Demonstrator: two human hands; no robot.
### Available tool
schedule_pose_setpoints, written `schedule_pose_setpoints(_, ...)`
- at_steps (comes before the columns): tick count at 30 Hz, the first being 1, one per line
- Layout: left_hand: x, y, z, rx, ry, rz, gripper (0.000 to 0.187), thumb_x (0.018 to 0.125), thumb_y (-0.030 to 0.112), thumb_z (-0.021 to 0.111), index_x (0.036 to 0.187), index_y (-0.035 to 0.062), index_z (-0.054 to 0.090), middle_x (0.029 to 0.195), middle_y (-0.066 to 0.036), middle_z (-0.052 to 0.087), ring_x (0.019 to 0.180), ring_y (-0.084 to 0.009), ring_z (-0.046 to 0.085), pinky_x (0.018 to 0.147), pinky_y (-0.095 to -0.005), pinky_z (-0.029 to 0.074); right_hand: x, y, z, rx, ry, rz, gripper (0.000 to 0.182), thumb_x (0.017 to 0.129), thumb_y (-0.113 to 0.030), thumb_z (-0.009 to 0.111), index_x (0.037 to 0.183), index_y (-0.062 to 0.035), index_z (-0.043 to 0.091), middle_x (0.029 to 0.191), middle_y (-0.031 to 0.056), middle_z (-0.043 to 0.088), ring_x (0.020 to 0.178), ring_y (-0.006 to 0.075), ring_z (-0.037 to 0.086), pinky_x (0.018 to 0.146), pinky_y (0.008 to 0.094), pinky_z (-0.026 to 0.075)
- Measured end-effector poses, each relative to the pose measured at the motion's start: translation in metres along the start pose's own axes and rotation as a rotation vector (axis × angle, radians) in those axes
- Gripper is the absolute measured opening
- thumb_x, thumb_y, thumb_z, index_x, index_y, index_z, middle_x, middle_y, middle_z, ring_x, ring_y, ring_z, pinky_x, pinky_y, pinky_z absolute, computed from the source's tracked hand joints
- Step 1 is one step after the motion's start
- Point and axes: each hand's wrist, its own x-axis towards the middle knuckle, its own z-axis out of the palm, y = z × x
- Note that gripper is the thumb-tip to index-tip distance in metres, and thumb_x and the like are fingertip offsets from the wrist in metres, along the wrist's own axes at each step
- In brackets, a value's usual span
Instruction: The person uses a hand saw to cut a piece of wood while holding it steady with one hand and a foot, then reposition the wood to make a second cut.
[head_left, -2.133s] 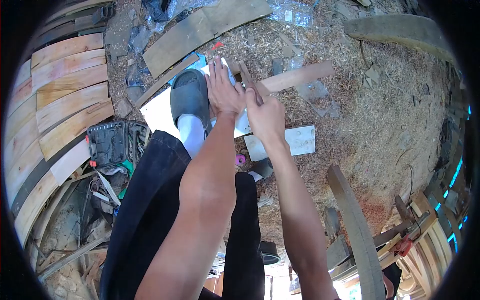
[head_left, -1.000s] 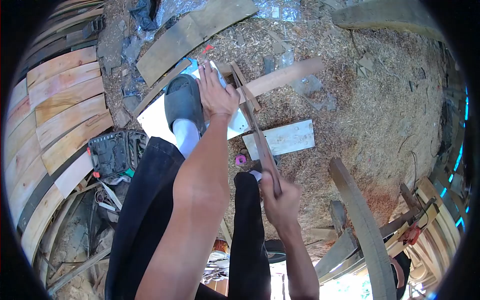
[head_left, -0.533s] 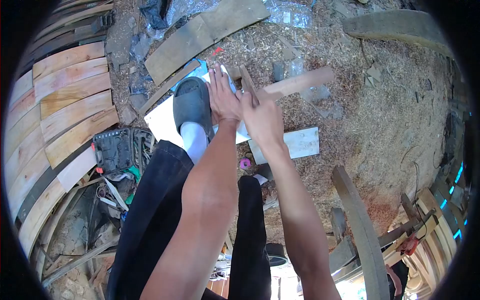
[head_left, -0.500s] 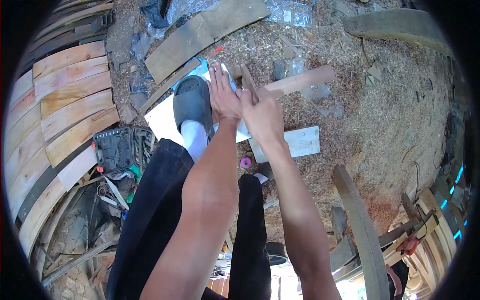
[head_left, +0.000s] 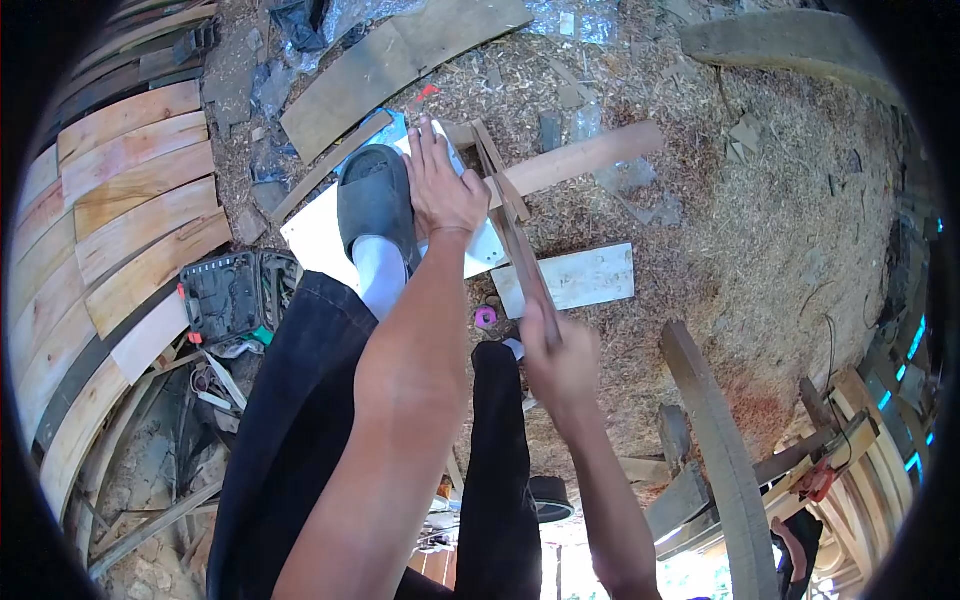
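Observation:
My left hand (head_left: 443, 190) lies with fingers stretched out, pressing on a white board (head_left: 318, 240) on the ground. Beside it my foot, in a dark slide sandal (head_left: 376, 200) and white sock, also rests on the board. My right hand (head_left: 563, 370), blurred by motion, is closed around the near end of what looks like a handsaw (head_left: 522, 258). Its long narrow brownish blade runs forward past the board's right edge, and its teeth cannot be made out. Thin wood strips (head_left: 502, 170) lie around the blade's far part.
A plank (head_left: 590, 158) extends to the right over wood shavings. A whitish board (head_left: 590, 277) and a pink ring-shaped object (head_left: 485, 317) lie nearby. Stacked planks (head_left: 150, 200) and an open tool case (head_left: 222, 297) are at left. A curved beam (head_left: 715, 440) stands at right.
My right hand has drawn back toward me and slightly right, bringing the long blade into view. My left hand and foot stay on the white board. The whole view has shifted slightly.

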Motion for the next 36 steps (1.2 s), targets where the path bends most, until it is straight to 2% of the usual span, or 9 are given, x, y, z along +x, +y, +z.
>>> schedule_pose_setpoints(3,0.002,-0.002,0.003,0.002,0.002,0.008,0.058,0.072,0.016,0.05,0.124,-0.009,0.048,0.155,-0.02,0.026,0.146,-0.0379,0.017,0.117,-0.0548,0.016,0.068,0.003,0.04,-0.007,0.077,-0.103,0.048,0.094,-0.034,0.056,0.069,0.0062,0.062,0.056,0.0249,0.054,0.052,0.0374,0.06,0.053,0.0437,0.043)
schedule_pose_setpoints(6,0.001,-0.005,0.003,-0.004,-0.006,0.002,0.057,0.072,0.016,0.051,0.123,-0.009,0.049,0.154,-0.02,0.027,0.145,-0.0381,0.018,0.116,-0.0549,0.016,0.097,-0.011,0.048,-0.033,0.042,-0.019,0.05,0.09,-0.043,0.055,0.074,0.0018,0.069,0.067,0.0286,0.06,0.068,0.0461,0.063,0.065,0.0518,0.051)
schedule_pose_setpoints(14,0.001,0.005,-0.002,0.05,0.036,0.001,0.055,0.075,0.012,0.051,0.126,-0.0088,0.046,0.153,-0.02,0.03,0.144,-0.0382,0.023,0.116,-0.0527,0.02,-0.03,-0.007,-0.019,0.018,-0.035,0.08,0.032,0.092,-0.029,0.06,0.094,0.0018,0.068,0.059,0.0225,0.058,0.054,0.0367,0.064,0.053,0.0401,0.05)
schedule_pose_setpoints(16,0.001,0.001,0.0,-0.002,0.011,-0.006,0.059,0.072,0.017,0.047,0.125,-0.0095,0.048,0.154,-0.021,0.026,0.146,-0.0379,0.017,0.117,-0.0532,0.016,-0.055,-0.015,-0.033,0.085,-0.008,0.164,0.045,0.095,-0.029,0.059,0.063,0.0019,0.058,0.048,-0.0014,0.039,0.048,0.0047,0.038,0.043,0.0309,0.03)
schedule_pose_setpoints(22,0.0,0.0,0.0,0.033,-0.012,-0.025,0.063,0.072,0.018,0.046,0.129,-0.008,0.045,0.156,-0.02,0.022,0.147,-0.0369,0.014,0.117,-0.0523,0.015,-0.045,0.002,-0.02,0.046,-0.011,0.181,0.048,0.096,-0.027,0.058,0.057,-0.0006,0.049,0.048,-0.0018,0.036,0.048,0.0047,0.035,0.044,0.0308,0.026)
schedule_pose_setpoints(24,0.002,-0.001,-0.003,0.02,-0.053,-0.024,0.064,0.073,0.019,0.047,0.131,-0.0074,0.043,0.157,-0.02,0.021,0.147,-0.0375,0.014,0.117,-0.0536,0.015,-0.004,-0.001,-0.009,-0.019,-0.08,0.162,0.038,0.092,-0.03,0.059,0.078,0.0039,0.068,0.052,0.0183,0.053,0.044,0.0255,0.057,0.05,0.0398,0.044)
schedule_pose_setpoints(28,0.003,0.001,-0.006,0.001,-0.107,-0.061,0.065,0.074,0.019,0.051,0.132,-0.0075,0.041,0.158,-0.019,0.018,0.147,-0.0369,0.012,0.118,-0.0533,0.014,0.11,-0.01,0.056,-0.1,0.023,-0.085,0.051,0.092,-0.039,0.053,0.078,0.008,0.066,0.07,0.0318,0.06,0.075,0.0486,0.063,0.067,0.0531,0.049)
schedule_pose_setpoints(34,0.001,0.001,-0.004,0.014,-0.095,-0.054,0.066,0.075,0.021,0.051,0.133,-0.0075,0.042,0.158,-0.018,0.017,0.148,-0.0338,0.01,0.119,-0.051,0.011,0.083,-0.014,0.036,-0.077,-0.086,0.037,0.05,0.093,-0.037,0.054,0.08,0.0094,0.065,0.068,0.03,0.061,0.074,0.0461,0.065,0.067,0.0501,0.049)
schedule_pose_setpoints(36,0.002,0.002,-0.005,0.076,-0.123,-0.071,0.066,0.075,0.023,0.052,0.134,-0.0064,0.043,0.158,-0.017,0.017,0.149,-0.032,0.01,0.119,-0.0497,0.011,0.023,-0.001,0.005,-0.036,-0.062,0.068,0.042,0.096,-0.033,0.054,0.08,0.0047,0.066,0.059,0.0201,0.059,0.056,0.0288,0.065,0.055,0.0414,0.045)
